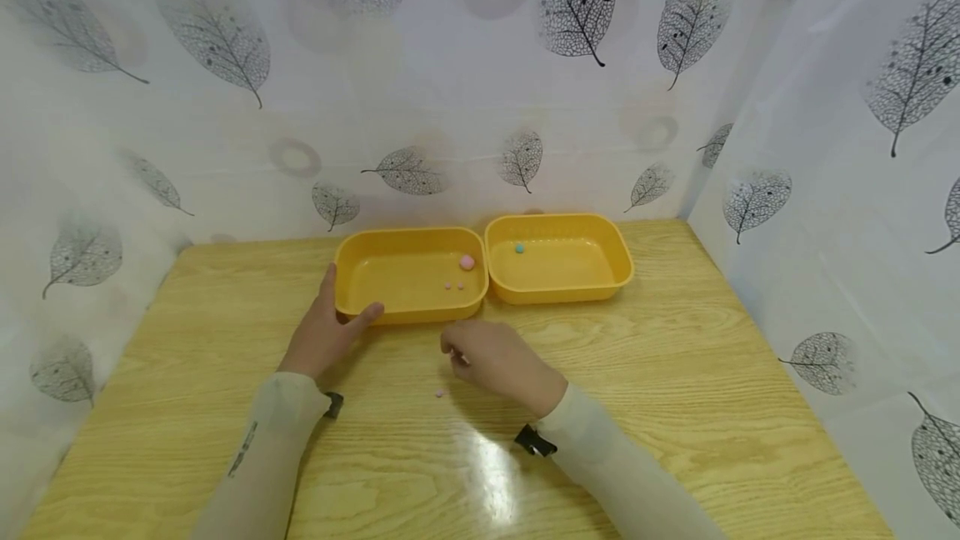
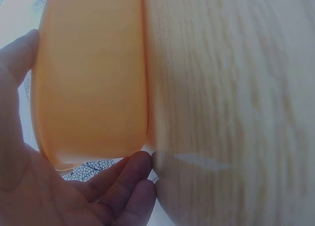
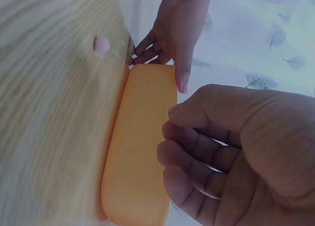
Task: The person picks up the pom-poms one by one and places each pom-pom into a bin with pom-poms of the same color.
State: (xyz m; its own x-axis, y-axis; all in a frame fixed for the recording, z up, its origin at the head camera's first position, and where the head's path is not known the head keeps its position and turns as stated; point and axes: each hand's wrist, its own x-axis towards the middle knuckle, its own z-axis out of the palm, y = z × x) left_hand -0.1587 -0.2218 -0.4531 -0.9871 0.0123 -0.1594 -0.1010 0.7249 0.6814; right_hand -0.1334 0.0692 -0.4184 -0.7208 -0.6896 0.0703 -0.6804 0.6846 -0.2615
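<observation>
At the left yellow plastic basket (image 1: 411, 317), my left hand (image 1: 322, 332) holds the near left corner. Its thumb lies at the front rim and its fingers reach along the left end; the left wrist view shows fingertips (image 2: 140, 162) low at the corner. My right hand (image 1: 498, 361) is in front of the basket's right part, fingers curled and thumb tip against the index finger (image 3: 172, 130). Nothing shows between them. A small pink ball (image 1: 438, 393) lies on the table near the right hand. Inside the left basket are a larger pink ball (image 1: 467, 262) and two tiny pink ones (image 1: 453, 286).
A second yellow basket (image 1: 558, 297) stands against the first on the right, with a small teal ball (image 1: 519, 248) in it. Both stand at the back of the wood-grain table (image 1: 675, 407). White leaf-print sheeting (image 1: 450, 107) hangs behind and at the sides.
</observation>
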